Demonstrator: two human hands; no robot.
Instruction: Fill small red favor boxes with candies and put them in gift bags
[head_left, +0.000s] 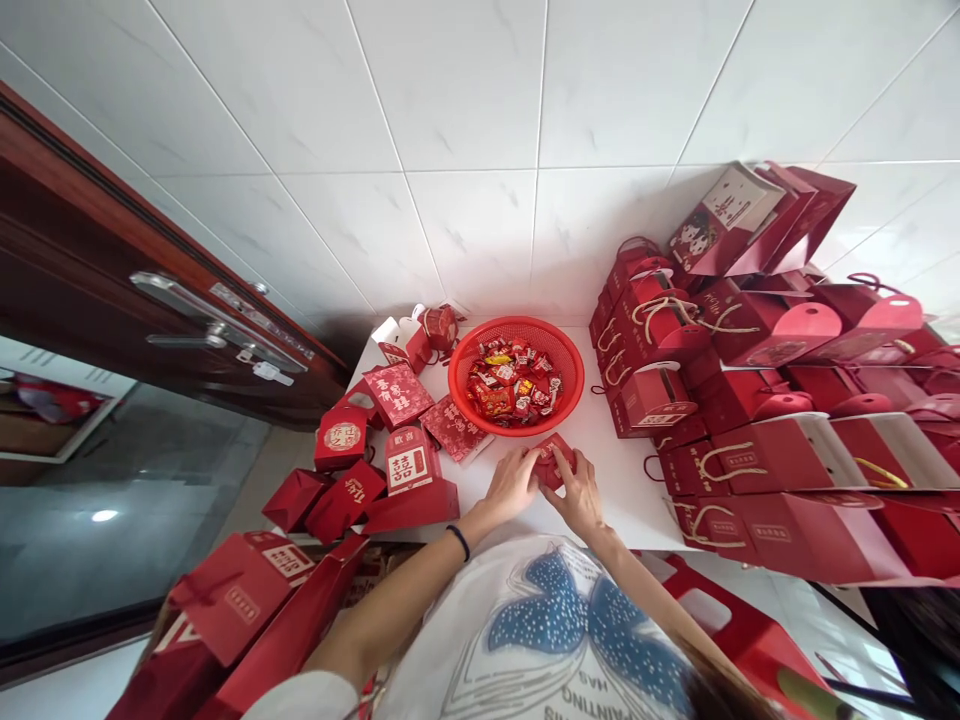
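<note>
A small red box [553,462] is held between both hands just in front of the basket. My left hand [513,484] grips its left side, fingers pressed to its edge. On its right side, my right hand [579,492] has its fingers and thumb closed on the same box. Beyond them stands a red plastic basket [459,398] with many wrapped candies [514,382] in it. The fingers partly cover the box, so its underside is hidden.
Red gift boxes [343,437] lie scattered on the white table [622,500] at left. Stacked red boxes with rope handles [742,455] fill the right side. More red boxes [244,590] stand at lower left. A tiled wall is behind, a dark door [112,250] at left.
</note>
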